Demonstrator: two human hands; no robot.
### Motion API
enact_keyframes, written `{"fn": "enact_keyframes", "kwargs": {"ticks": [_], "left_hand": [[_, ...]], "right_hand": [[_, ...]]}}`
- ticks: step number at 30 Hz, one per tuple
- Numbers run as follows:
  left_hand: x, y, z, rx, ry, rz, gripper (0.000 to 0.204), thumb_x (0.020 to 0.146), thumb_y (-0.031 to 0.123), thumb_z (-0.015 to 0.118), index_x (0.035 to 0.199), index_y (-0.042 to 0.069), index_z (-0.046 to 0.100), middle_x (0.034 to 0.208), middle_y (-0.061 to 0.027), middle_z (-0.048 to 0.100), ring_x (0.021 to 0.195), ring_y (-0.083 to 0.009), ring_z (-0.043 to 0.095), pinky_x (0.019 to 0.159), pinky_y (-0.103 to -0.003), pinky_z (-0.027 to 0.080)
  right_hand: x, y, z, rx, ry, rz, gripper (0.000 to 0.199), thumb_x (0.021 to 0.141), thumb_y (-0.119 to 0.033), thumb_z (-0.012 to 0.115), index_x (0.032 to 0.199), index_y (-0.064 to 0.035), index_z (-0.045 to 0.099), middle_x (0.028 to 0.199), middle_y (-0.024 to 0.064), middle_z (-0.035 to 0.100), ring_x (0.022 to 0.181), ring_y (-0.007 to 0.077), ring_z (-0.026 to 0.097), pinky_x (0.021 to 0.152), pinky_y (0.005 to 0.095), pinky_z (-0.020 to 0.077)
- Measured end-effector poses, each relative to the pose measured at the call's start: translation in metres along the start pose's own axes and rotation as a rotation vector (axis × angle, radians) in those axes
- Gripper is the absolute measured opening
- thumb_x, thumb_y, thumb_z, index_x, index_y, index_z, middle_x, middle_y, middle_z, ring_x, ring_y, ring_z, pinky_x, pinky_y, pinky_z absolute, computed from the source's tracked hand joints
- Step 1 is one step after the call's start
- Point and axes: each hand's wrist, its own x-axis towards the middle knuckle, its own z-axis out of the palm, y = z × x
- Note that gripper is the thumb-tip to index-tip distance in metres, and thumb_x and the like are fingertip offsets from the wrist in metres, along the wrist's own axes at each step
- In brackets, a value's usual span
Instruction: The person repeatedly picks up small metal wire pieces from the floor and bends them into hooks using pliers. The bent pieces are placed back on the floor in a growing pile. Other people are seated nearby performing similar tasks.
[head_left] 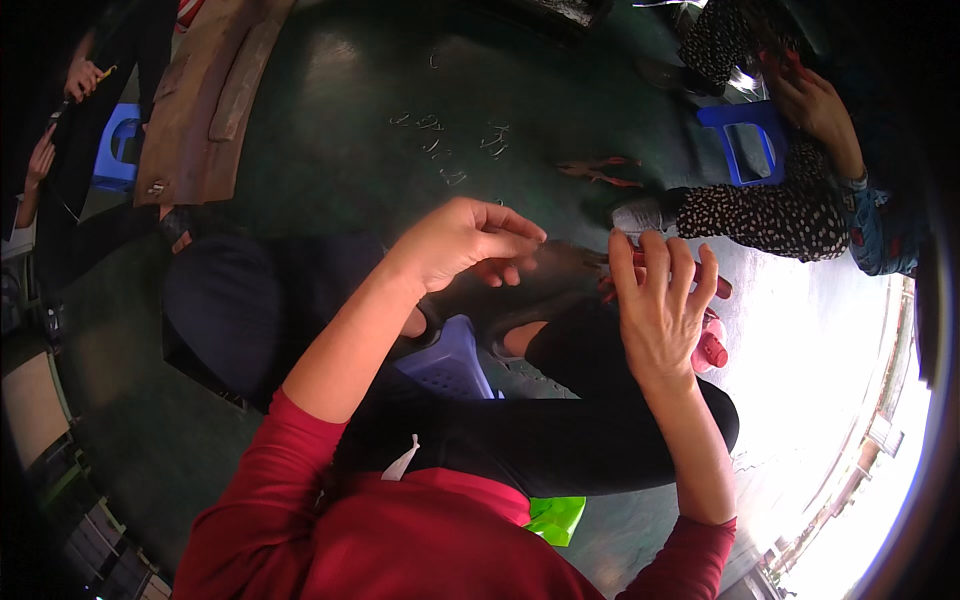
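My left hand (468, 243) is raised over my lap, its thumb and fingertips pinched together. Whatever lies between them is too small to make out. To the right, my right hand (660, 300) is wrapped round a pair of pliers (724, 288) with red handles. Their dark jaws point left toward my left fingertips, with a gap between; the fingers hide the middle of the tool. Ahead on the dark green floor lie several thin bent wire pieces (493, 140). Another pair of red-handled pliers (600, 170) rests on the floor, right of the wires.
A person with red-handled pliers sits at the right by a blue stool (745, 140). Another person works at the far left near a blue stool (117, 150) and wooden planks (205, 100). A pink bottle (711, 345) stands beyond my right wrist. Below me are a purple stool (450, 362) and a green bag (556, 520).
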Motion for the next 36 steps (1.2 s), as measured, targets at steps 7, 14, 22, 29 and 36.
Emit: {"fn": "enact_keyframes", "kwargs": {"ticks": [7, 14, 22, 29, 36], "left_hand": [[-0.004, 0.016, -0.005, 0.118, 0.161, 0.141, 0.022, 0.095, 0.017, 0.059, 0.108, 0.000, 0.066, 0.085, -0.0085, 0.070, 0.065, -0.0113, 0.066, 0.055, -0.023, 0.050], [0.014, 0.009, -0.006, -0.018, 0.150, -0.001, 0.026, 0.099, 0.023, 0.054, 0.109, 0.003, 0.067, 0.089, -0.0064, 0.069, 0.069, -0.0118, 0.065, 0.057, -0.024, 0.051], [0.116, -0.095, -0.073, 0.463, 0.530, -0.016, 0.019, 0.089, 0.015, 0.063, 0.105, 0.005, 0.069, 0.087, -0.0049, 0.070, 0.068, -0.0106, 0.065, 0.057, -0.024, 0.050], [0.195, -0.165, -0.041, 0.887, 0.419, 0.119, 0.012, 0.084, 0.013, 0.066, 0.094, 0.010, 0.073, 0.089, -0.0087, 0.072, 0.084, -0.0221, 0.069, 0.075, -0.034, 0.053], [0.273, -0.183, 0.012, 1.208, 0.166, 0.494, 0.009, 0.084, 0.013, 0.067, 0.091, 0.010, 0.070, 0.090, -0.0075, 0.067, 0.088, -0.0253, 0.065, 0.088, -0.041, 0.047]], "right_hand": [[0.013, -0.005, -0.004, 0.423, -0.240, 0.208, 0.050, 0.071, -0.002, 0.063, 0.120, -0.0081, 0.056, 0.108, 0.0107, 0.051, 0.102, 0.0298, 0.050, 0.098, 0.0475, 0.0366], [0.016, 0.011, -0.001, 0.336, -0.196, 0.181, 0.052, 0.070, 0.001, 0.065, 0.120, -0.0076, 0.056, 0.106, 0.0115, 0.050, 0.101, 0.0307, 0.050, 0.097, 0.0463, 0.0375], [-0.003, 0.041, -0.008, 0.324, -0.581, 0.268, 0.038, 0.072, -0.001, 0.066, 0.109, -0.0053, 0.057, 0.102, 0.0127, 0.057, 0.097, 0.0311, 0.057, 0.083, 0.0418, 0.0447], [-0.042, 0.063, -0.010, 0.312, -0.825, 0.315, 0.025, 0.075, -0.001, 0.060, 0.100, -0.0037, 0.061, 0.095, 0.0143, 0.062, 0.093, 0.0313, 0.061, 0.082, 0.0425, 0.0458], [-0.075, 0.063, -0.004, 0.403, -0.789, 0.353, 0.019, 0.072, -0.004, 0.060, 0.091, -0.0036, 0.058, 0.088, 0.0126, 0.058, 0.088, 0.0297, 0.057, 0.079, 0.0397, 0.0423]]}}
